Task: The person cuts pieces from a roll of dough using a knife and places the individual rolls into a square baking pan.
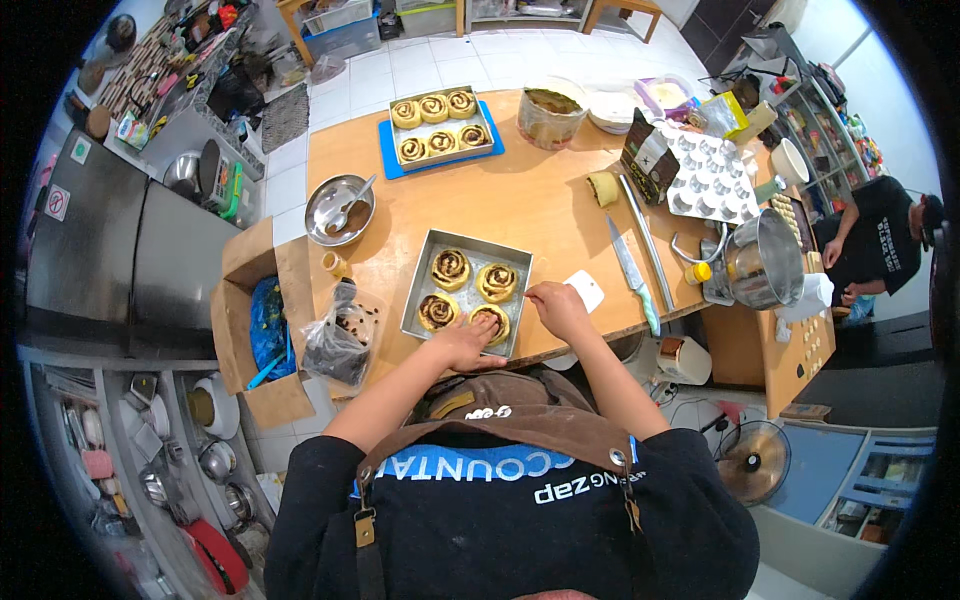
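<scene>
A square metal baking pan with spiral dough rolls in it lies before me near the table's front edge. My left hand reaches over the pan's near side, its fingers stretched out flat on the near right roll. Beside it in the pan are the near left roll, the far left roll and the far right roll. At the pan's right rim, the fingers of my right hand are drawn together, pinching the edge. A white dough scraper lies just right of that hand.
Leftward are a metal bowl with a spoon, a small jar, a plastic bag and a cardboard box. A knife, a metal rod and a mixer bowl stand right. Another filled pan sits farther back.
</scene>
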### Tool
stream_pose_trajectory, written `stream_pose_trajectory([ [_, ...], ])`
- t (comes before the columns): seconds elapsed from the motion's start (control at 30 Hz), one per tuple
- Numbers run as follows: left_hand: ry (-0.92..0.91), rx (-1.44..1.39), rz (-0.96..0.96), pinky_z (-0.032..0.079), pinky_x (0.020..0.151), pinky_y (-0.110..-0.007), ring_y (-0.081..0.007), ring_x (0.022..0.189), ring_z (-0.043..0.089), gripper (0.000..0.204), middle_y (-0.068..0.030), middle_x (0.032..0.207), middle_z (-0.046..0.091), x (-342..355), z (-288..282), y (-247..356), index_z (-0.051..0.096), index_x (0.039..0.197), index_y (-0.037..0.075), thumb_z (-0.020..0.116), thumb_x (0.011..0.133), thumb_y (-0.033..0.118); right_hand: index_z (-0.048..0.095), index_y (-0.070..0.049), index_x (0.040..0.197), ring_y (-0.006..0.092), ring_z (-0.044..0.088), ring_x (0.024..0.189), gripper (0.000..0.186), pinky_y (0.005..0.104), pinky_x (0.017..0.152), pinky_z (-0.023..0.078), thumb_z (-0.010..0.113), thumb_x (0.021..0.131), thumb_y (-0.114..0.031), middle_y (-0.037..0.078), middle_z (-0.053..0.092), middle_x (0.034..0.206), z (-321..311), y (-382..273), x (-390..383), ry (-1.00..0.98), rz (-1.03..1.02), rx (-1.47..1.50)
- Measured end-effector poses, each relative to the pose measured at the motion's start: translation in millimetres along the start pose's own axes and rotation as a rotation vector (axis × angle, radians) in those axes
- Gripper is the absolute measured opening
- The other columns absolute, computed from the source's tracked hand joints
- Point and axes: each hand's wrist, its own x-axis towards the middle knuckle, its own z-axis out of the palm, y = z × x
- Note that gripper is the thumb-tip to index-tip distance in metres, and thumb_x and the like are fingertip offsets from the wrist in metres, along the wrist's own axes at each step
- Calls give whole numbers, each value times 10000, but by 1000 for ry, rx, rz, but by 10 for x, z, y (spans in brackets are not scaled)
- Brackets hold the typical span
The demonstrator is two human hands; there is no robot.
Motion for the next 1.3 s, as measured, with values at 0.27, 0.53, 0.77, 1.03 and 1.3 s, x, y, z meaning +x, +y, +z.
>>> stream_pose_trajectory([
  [0.27,104,-98,-5,197,1142,-458,-255,1354,336,854,-140,1437,403,-169,-107,-106,510,1295,-3,377,849,713,696,-52,890,320,640,809,145,416,723,505,589,803,-97,136,672,858,9,-56,-5,-54,28,-14],
  [0.53,45,129,-34,165,1129,-546,-306,1365,320,795,-76,1445,413,-266,-62,-80,510,1322,73,345,865,702,671,-75,852,284,664,830,125,405,719,510,567,793,-111,95,677,857,489,-338,13,-507,-338,-382],
  [0.77,85,129,-99,162,1127,-553,-306,1370,317,815,-75,1449,411,-284,18,-117,502,1335,88,329,854,723,657,-59,886,265,667,838,134,404,720,517,570,804,-120,98,653,900,568,-383,-44,-490,-321,-396],
  [1.03,892,-231,-429,447,842,-424,-318,952,563,322,-132,962,607,-745,-117,-649,639,865,40,677,801,354,631,-40,886,345,625,828,232,426,691,490,576,875,-265,175,630,848,28,-157,5,-122,244,38],
  [1.3,643,-144,-646,434,852,-453,-325,959,562,222,-130,912,582,-712,128,-847,663,873,84,647,812,296,608,4,832,279,632,608,418,387,604,493,528,916,-397,161,631,686,508,40,-207,-461,529,360],
])
